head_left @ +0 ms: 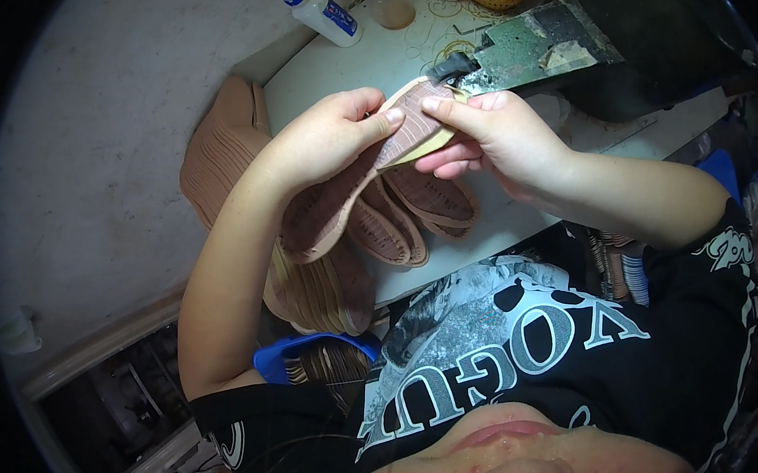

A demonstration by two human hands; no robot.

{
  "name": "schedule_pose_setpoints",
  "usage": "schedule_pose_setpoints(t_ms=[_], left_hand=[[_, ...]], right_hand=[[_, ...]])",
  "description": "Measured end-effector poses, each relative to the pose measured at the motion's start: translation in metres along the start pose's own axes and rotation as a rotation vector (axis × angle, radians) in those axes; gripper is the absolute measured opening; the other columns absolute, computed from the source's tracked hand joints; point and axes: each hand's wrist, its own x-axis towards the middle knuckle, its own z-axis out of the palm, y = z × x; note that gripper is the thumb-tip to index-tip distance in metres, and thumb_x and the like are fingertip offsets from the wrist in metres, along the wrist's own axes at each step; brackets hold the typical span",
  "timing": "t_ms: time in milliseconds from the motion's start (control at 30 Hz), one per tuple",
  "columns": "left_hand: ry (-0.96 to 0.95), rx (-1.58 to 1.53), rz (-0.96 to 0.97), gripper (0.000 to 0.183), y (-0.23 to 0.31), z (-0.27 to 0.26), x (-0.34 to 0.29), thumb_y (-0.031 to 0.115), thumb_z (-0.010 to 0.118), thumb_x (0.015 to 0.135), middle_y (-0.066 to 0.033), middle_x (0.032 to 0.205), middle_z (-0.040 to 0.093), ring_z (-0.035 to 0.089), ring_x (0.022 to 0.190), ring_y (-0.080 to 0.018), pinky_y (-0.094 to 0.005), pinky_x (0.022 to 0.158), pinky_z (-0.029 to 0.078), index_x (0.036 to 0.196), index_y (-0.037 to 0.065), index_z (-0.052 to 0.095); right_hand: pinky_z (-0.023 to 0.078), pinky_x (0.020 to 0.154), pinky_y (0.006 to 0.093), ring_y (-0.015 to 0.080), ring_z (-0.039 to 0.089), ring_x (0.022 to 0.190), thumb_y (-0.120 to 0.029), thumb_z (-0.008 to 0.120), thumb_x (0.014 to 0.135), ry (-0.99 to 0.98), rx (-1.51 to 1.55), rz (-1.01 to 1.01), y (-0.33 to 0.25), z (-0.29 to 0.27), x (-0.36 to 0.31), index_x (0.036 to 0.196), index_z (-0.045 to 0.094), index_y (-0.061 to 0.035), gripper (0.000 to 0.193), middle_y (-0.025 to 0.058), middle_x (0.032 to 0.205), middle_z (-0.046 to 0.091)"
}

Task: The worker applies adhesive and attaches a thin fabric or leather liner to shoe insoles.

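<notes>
In our view's clock face, we hold a long pinkish-brown insole with pale lines and a yellowish layer beneath (413,123) just past twelve o'clock, its other end slanting down toward eight. Our left hand (335,135), at eleven, pinches its edge, thumb on top; we cannot tell how the hidden fingers lie. Our right hand (502,133), between one and two, is also closed on it, thumb above and fingers half curled below. Under it, near the centre, we see several loose brown insoles (378,229) on a white tabletop (320,72). A stack of brown insoles (224,157) leans at ten o'clock; another stack with yellowish edges (323,287) sits between seven and eight, just above a blue plastic bin (272,363). A white bottle with a blue cap (326,17) lies between eleven and twelve, beside a translucent red-topped bottle (390,9); a green metal plate (532,56) is at one.
</notes>
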Motion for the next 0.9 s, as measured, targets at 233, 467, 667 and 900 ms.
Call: schedule_pose_setpoints(t_ms=[233,467,667,900], left_hand=[[0.025,-0.309,-0.095,0.028,-0.007,0.007,-0.003,0.029,0.053,0.097,-0.0012,0.09,0.063,0.058,0.078,-0.006,-0.0231,0.071,0.048,0.103,0.002,0.059],[0.051,-0.38,-0.193,0.03,0.014,0.018,-0.008,0.034,0.057,0.094,-0.0031,0.078,0.066,0.059,0.057,-0.0077,-0.0232,0.05,0.049,0.093,0.005,0.063],[0.075,-0.428,-0.153,0.039,0.01,0.026,-0.009,0.037,0.055,0.094,-0.0079,0.056,0.061,0.051,0.035,-0.0132,-0.0234,0.031,0.04,0.079,0.001,0.062],[0.127,-0.567,-0.12,0.05,0.009,0.038,-0.011,0.04,0.054,0.094,-0.0077,0.044,0.054,0.046,0.029,-0.0114,-0.0208,0.029,0.036,0.064,0.001,0.057]], right_hand=[[0.055,0.066,0.021,0.0144,0.069,0.078,-0.032,0.059,0.093,-0.032,-0.035,-0.006,0.004,-0.003,0.016,0.103,0.063,0.0017,0.035,0.0115,0.093,0.069],[0.052,0.064,0.0193,0.0097,0.066,0.073,-0.032,0.06,0.091,-0.026,-0.19,-0.044,-0.002,-0.012,0.019,0.099,0.066,-0.0018,0.032,0.0067,0.086,0.07],[0.051,0.064,0.0239,0.0101,0.063,0.07,-0.026,0.063,0.086,0.005,-0.252,-0.063,-0.001,-0.011,0.016,0.089,0.069,-0.0026,0.024,0.0059,0.08,0.068],[0.051,0.067,0.0248,0.011,0.063,0.073,-0.017,0.071,0.079,-0.29,-0.425,0.209,-0.034,-0.034,-0.04,0.096,0.065,0.0049,0.028,0.0077,0.085,0.067]])
